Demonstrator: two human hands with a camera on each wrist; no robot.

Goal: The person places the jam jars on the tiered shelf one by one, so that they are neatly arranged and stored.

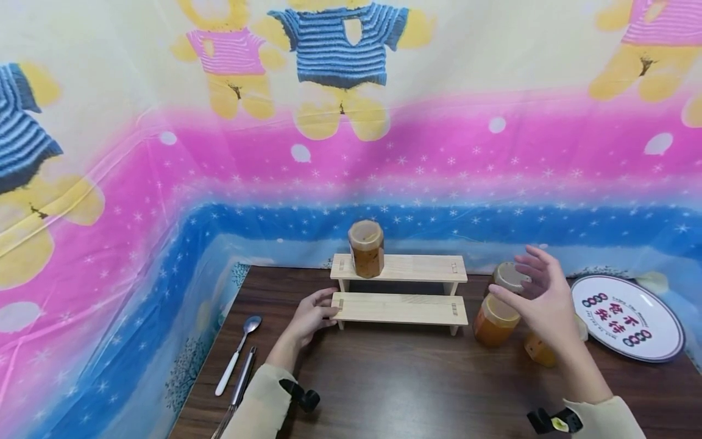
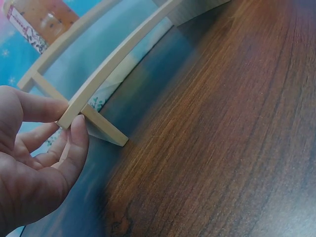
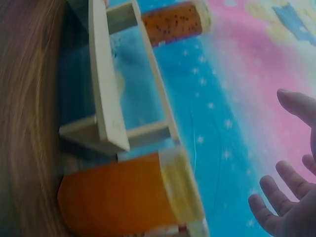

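1. Wooden rack [image 1: 400, 308], two-tiered, stands on the desk [image 1: 395, 384], close to the patterned cloth [image 1: 439, 152] behind it.
2. Left hand [image 1: 311, 317] pinches the left end of its lower tier between thumb and fingers.
3. Brown jar [image 1: 367, 255] stands upright on the upper tier, towards the left end.
4. Right hand [image 1: 548, 308] is spread wide, thumb and fingers apart; the right wrist view shows it well clear of the orange jar [image 1: 493, 324].
5. That jar stands upright just right of the rack, with a back jar [image 1: 507, 275] behind it and a third jar [image 1: 539, 350] partly hidden by the right arm.
6. White plate [image 1: 658, 323] with red characters sits far right; spoon [image 1: 236, 360] and whisk [image 1: 240, 384] lie left.
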